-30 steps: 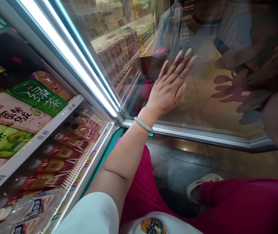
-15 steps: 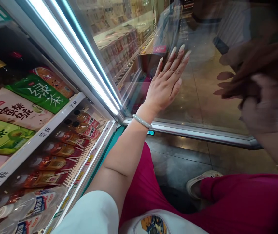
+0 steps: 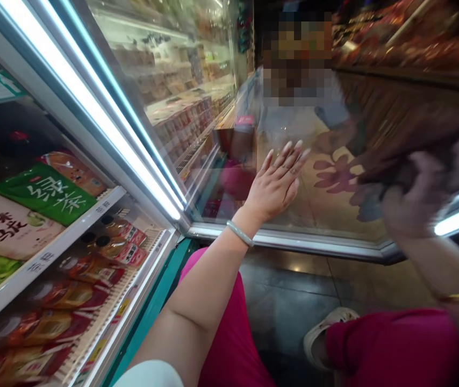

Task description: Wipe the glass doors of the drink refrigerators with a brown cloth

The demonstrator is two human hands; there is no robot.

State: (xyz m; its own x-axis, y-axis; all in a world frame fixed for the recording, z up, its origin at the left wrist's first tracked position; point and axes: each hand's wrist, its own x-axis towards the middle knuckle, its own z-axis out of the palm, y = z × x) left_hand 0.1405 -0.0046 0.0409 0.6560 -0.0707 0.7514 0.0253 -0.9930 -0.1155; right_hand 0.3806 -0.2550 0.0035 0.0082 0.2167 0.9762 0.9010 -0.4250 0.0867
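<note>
My left hand (image 3: pixel 274 183) lies flat against the glass door (image 3: pixel 213 188), fingers stretched out and holding nothing. A pale bangle (image 3: pixel 240 233) circles the wrist. At the right edge my right hand (image 3: pixel 410 199) is blurred, its fingers curled at a dark brown, cloth-like thing (image 3: pixel 410 134) by the glass. Shadow and reflections blur that thing's outline. A purple flower-like shape (image 3: pixel 336 171) shows on or in the glass. The metal door frame (image 3: pixel 294 239) runs along the bottom of the pane.
To the left, a cooler shelf (image 3: pixel 48 252) bears packets, including a green packet (image 3: pixel 52 191). Several bottles (image 3: pixel 68 298) line the tier below. A bright light strip (image 3: pixel 104 115) edges the cooler. A shoe (image 3: pixel 326 333) stands on the tiled floor. A person (image 3: pixel 294 123) shows in the glass.
The view has tilted up, so the shelves and door sit lower and further left. My left hand stays flat on the glass. My right hand and the dark thing remain together at the right.
</note>
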